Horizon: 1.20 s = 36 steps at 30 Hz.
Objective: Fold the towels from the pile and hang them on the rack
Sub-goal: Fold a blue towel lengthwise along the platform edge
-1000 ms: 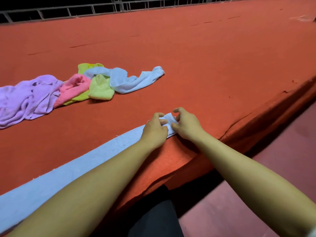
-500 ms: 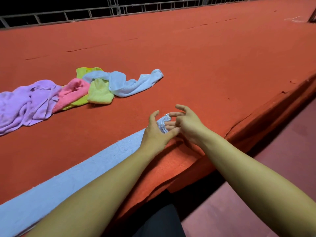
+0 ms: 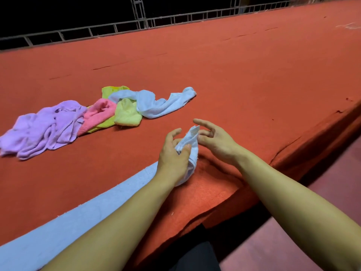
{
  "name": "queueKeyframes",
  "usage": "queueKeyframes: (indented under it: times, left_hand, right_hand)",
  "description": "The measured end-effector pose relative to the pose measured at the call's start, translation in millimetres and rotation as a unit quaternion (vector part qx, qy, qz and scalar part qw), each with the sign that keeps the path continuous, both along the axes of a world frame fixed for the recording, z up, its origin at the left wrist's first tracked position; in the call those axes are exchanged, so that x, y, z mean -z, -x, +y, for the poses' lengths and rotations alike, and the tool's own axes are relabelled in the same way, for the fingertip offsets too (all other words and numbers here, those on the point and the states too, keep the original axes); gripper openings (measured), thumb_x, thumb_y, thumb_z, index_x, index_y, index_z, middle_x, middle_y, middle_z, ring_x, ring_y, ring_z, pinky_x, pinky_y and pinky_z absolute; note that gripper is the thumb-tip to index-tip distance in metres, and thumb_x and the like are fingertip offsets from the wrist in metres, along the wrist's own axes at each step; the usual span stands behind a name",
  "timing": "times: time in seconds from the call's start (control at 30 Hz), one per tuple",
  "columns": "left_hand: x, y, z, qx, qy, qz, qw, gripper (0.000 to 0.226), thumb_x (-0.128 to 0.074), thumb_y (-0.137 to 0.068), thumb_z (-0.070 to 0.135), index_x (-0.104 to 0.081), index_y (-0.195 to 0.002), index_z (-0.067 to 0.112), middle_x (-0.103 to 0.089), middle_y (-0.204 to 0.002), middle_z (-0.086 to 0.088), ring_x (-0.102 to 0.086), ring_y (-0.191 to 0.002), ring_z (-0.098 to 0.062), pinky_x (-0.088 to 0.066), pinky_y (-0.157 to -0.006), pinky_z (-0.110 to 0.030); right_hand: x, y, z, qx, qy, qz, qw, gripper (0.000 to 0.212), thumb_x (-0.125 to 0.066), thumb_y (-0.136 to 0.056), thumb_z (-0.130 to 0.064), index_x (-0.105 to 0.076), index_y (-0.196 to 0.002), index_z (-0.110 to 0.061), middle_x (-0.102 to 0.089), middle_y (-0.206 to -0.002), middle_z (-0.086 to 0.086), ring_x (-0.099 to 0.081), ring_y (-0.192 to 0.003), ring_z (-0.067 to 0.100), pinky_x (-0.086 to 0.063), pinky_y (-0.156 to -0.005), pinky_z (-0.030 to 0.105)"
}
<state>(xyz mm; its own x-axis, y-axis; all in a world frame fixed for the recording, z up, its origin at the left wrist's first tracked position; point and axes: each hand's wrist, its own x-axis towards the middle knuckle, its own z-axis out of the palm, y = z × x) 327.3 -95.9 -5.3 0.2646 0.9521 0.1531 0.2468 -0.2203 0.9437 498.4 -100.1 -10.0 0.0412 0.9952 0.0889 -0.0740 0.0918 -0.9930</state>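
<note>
From my remote seat, nearest the camera I see a long pale blue towel stretched flat along the front edge of the red carpeted platform, its far end gathered up off the surface. The left hand grips that bunched end, thumb and fingers curled round the cloth, so a corner of the towel stands up between both hands. The right hand hovers just beside that corner, fingers loosely spread and relaxed; I cannot tell whether a fingertip touches the fabric. Farther back on the platform lies the pile: a purple towel at the left, a pink towel against it, a yellow-green towel partly under both, and a crumpled light blue towel draped over the right end. Beyond the platform's far edge runs a grey metal railing against darkness.
</note>
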Motion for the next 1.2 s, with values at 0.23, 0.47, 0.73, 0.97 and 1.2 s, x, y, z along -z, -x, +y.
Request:
queueKeyframes:
  times: [0.23, 0.47, 0.73, 0.97, 1.2]
  left_hand:
    - [-19, 64, -9, -0.053, -0.001, -0.055, 0.997, 0.043, -0.063, -0.084, 0.025, -0.05, -0.121, 0.041, -0.07, -0.103, 0.011, -0.068, -0.092, -0.009, -0.055, -0.088, -0.042]
    - [-17, 183, -34, -0.169, -0.032, -0.075, 0.982, 0.047, -0.065, -0.088, 0.007, -0.048, -0.12, 0.037, -0.069, -0.1, 0.012, -0.069, -0.088, -0.006, -0.056, -0.083, -0.044]
    - [10, 338, -90, -0.336, 0.003, -0.069, 0.939, 0.055, -0.061, -0.091, 0.003, -0.04, -0.126, 0.04, -0.067, -0.098, -0.003, -0.057, -0.059, -0.012, -0.054, -0.064, -0.039]
    - [24, 433, -115, -0.424, 0.042, 0.081, 0.901, 0.053, -0.065, -0.089, 0.012, -0.042, -0.135, 0.027, -0.063, -0.101, 0.003, -0.061, -0.085, -0.014, -0.04, -0.07, -0.022]
    - [26, 478, -116, -0.454, 0.06, 0.142, 0.877, 0.053, -0.063, -0.09, 0.013, -0.041, -0.138, 0.02, -0.059, -0.091, 0.016, -0.057, -0.09, -0.016, -0.035, -0.075, -0.024]
  right_hand:
    - [-37, 56, 24, -0.107, -0.037, -0.017, 0.993, 0.041, -0.06, -0.094, -0.003, -0.054, -0.131, -0.021, -0.062, -0.085, -0.001, -0.059, -0.086, 0.013, -0.049, -0.087, 0.03]
    - [-59, 188, 42, -0.213, -0.109, -0.167, 0.956, 0.042, -0.068, -0.091, -0.012, -0.054, -0.13, -0.024, -0.065, -0.087, -0.004, -0.058, -0.082, 0.01, -0.045, -0.074, 0.03]
    - [-34, 371, 43, -0.355, -0.157, -0.245, 0.888, 0.043, -0.068, -0.091, -0.01, -0.051, -0.129, -0.022, -0.064, -0.091, 0.005, -0.058, -0.078, 0.01, -0.049, -0.075, 0.025]
    - [0, 486, 36, -0.366, -0.193, -0.324, 0.851, 0.045, -0.069, -0.089, -0.014, -0.053, -0.132, -0.019, -0.066, -0.09, -0.002, -0.055, -0.067, -0.003, -0.042, -0.071, 0.015]
    - [12, 536, 32, -0.341, -0.189, -0.332, 0.859, 0.045, -0.068, -0.089, -0.017, -0.054, -0.132, -0.019, -0.067, -0.094, -0.004, -0.059, -0.078, 0.006, -0.041, -0.075, 0.015]
